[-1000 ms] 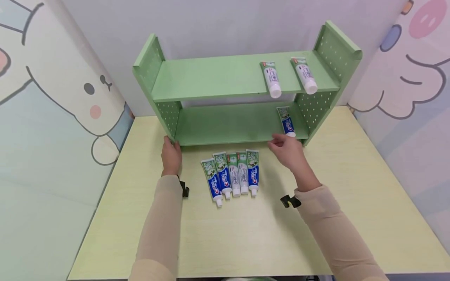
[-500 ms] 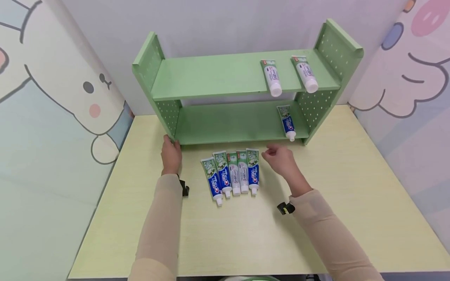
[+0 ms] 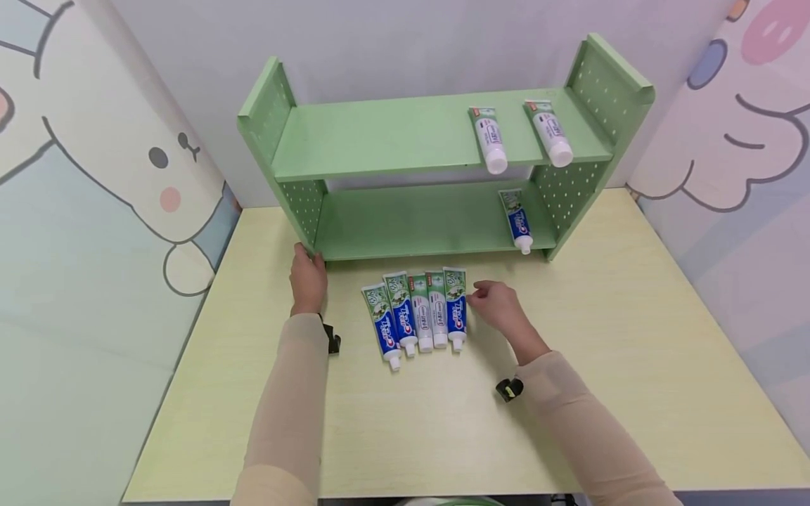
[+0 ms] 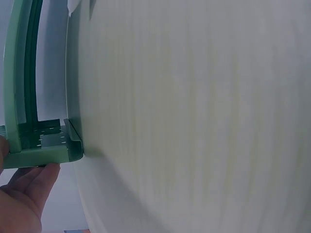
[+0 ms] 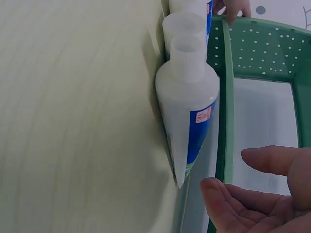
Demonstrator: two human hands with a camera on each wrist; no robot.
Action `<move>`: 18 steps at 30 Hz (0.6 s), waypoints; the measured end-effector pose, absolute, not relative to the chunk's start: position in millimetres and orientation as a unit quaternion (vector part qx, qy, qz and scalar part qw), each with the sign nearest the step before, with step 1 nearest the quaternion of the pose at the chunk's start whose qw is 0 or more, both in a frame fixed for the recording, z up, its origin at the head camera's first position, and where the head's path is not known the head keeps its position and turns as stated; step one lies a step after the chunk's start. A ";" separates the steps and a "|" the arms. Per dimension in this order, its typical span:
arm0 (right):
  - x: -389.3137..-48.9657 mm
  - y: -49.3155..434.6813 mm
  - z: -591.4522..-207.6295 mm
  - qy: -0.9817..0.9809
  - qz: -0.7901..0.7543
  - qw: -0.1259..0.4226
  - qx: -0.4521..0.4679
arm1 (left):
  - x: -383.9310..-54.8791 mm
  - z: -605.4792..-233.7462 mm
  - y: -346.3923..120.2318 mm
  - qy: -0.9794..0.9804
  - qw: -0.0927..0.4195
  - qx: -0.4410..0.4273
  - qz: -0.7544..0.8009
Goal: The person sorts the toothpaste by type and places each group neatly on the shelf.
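A: Hands first?
B: Left hand (image 3: 308, 283) grips the lower left corner of the green shelf (image 3: 392, 214), thumb one side, fingers the other. Right hand (image 3: 498, 306) holds nothing; thumb and forefinger stand parted, just beside the rightmost tube (image 3: 455, 306).
A: That tube's looks?
B: Green at the flat end, blue below, white cap toward the person. Small pinkish mark near the shoulder. Lies on the pale table (image 3: 633, 365), ending a row of five tubes (image 3: 420, 313).
A: Farther out?
B: Two white tubes (image 3: 490, 143) on the upper tier, one blue-and-green tube (image 3: 516, 221) on the lower, all toward the right.
A: Hard to make out?
B: Fine print, too small. In the right wrist view the nearest tube hides most of the row; the left wrist view's edge cuts off the left thumb.
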State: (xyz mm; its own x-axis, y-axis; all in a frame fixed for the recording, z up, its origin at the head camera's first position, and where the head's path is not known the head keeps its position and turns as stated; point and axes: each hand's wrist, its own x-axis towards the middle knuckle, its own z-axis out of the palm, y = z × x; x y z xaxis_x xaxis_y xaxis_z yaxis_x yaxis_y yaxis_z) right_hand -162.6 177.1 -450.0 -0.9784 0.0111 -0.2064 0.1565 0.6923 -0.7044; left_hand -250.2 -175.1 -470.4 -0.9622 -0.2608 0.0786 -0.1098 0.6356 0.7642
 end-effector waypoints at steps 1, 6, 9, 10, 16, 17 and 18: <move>-162.6 176.5 -451.8 0.915 -0.389 0.093 0.046 | -250.2 -470.3 -175.1 -0.900 0.092 0.103 -0.414; -161.7 174.5 -458.2 0.912 -0.393 0.103 0.050 | -250.0 -470.7 -175.4 -0.901 0.096 0.104 -0.411; -161.2 172.9 -460.2 0.910 -0.396 0.112 0.055 | -250.6 -471.7 -175.5 -0.901 0.101 0.099 -0.410; -161.0 172.4 -460.5 0.909 -0.397 0.114 0.056 | -250.8 -472.0 -175.6 -0.901 0.103 0.098 -0.410; -160.1 169.0 -464.7 0.904 -0.401 0.130 0.067 | -251.4 -473.2 -175.9 -0.901 0.110 0.093 -0.408; -160.0 168.3 -465.8 0.904 -0.402 0.133 0.068 | -251.5 -473.4 -175.9 -0.902 0.110 0.093 -0.407; -159.8 167.5 -466.6 0.903 -0.403 0.135 0.068 | -251.5 -473.3 -175.8 -0.902 0.110 0.093 -0.407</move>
